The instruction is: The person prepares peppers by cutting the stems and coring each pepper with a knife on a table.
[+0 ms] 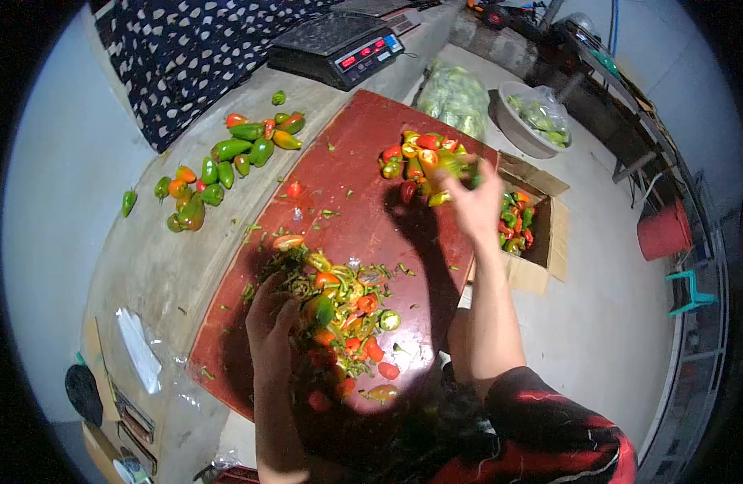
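Observation:
My right hand [475, 202] is at the far right part of the red board [363, 214], fingers spread beside a pile of red, yellow and green peppers [424, 161]. A blurred yellow-green pepper [446, 168] is next to its fingers; whether they touch is unclear. My left hand [273, 310] is curved at the left edge of a heap of cut peppers and green stems [347, 298]. A green pepper [325, 311] lies near its fingertips. What those fingers hold, if anything, is hidden by the hand and shadow.
Whole peppers [230, 152] lie on the concrete ledge [154, 258] at left. A lit scale [339, 52] stands behind. To the right are a cardboard box [557, 242] of peppers, a bagged green bundle [454, 97], a basin [509, 121] and a red bucket [663, 230].

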`<state>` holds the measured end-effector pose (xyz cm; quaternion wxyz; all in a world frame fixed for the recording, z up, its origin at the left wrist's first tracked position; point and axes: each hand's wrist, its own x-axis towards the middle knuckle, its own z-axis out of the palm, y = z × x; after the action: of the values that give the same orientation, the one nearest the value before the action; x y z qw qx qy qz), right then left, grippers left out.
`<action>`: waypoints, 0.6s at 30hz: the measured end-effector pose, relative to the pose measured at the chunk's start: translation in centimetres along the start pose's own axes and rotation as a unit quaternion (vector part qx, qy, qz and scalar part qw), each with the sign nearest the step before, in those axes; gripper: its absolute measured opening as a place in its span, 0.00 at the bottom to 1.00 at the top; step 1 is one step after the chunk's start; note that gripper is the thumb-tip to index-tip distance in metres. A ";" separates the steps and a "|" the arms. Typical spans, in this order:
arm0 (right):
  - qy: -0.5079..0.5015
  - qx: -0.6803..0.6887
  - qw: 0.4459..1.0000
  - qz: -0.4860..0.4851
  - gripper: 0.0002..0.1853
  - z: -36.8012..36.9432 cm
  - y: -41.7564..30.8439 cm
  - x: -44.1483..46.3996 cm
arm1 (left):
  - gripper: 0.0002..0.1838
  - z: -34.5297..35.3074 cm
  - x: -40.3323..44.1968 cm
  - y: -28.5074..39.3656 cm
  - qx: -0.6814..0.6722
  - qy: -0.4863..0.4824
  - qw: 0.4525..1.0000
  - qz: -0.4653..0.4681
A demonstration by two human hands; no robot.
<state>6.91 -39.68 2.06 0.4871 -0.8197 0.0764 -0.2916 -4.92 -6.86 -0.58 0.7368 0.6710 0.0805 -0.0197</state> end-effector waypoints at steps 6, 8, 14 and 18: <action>0.195 -0.172 0.964 0.047 0.29 -5.4 1.8 0.9 | 0.25 -0.4 0.5 -0.7 -0.012 -0.020 1.000 -0.006; 0.147 -0.088 0.985 -0.005 0.24 -4.1 2.4 0.8 | 0.23 -0.8 0.7 -1.7 -0.019 -0.015 1.000 -0.011; -0.040 -0.025 0.999 -0.028 0.11 1.1 -0.8 -0.9 | 0.17 -0.4 1.0 -2.0 -0.010 0.031 0.999 -0.005; -0.054 -0.005 0.998 -0.028 0.10 2.4 -0.7 -0.1 | 0.15 0.2 4.2 -0.1 0.113 0.033 0.992 -0.054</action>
<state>8.06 -37.52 1.76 0.4783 -0.8383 0.0279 -0.2602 -0.82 -6.72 -1.31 0.6508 0.7452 0.1382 -0.0456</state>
